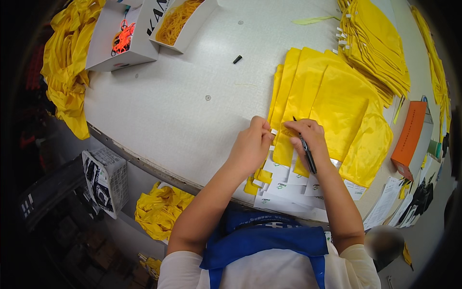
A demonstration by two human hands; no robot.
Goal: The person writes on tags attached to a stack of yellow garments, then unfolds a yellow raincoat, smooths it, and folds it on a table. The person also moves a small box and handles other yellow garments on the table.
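Observation:
Overlapping yellow fabric pieces (pixel 332 96) lie fanned out in front of me, with white printed sheets (pixel 284 190) showing at their near ends. My left hand (pixel 252 144) is closed in a pinch at the left edge of the fabric. Between its fingertips is a small white label (pixel 274 132). My right hand (pixel 310 137) rests over the fabric just to the right, its fingers wrapped round a black marker pen (pixel 307 155). The pen's tip points away from me, close to the yellow cloth. A small black pen cap (pixel 237 59) lies apart on the table.
White boxes at the far left hold orange cord (pixel 124 38) and yellow elastic bands (pixel 179 21). A stack of yellow fabric (pixel 373 45) lies at the far right, near an orange box (pixel 410 137). A white basket (pixel 113 176) stands below the table edge (pixel 144 161).

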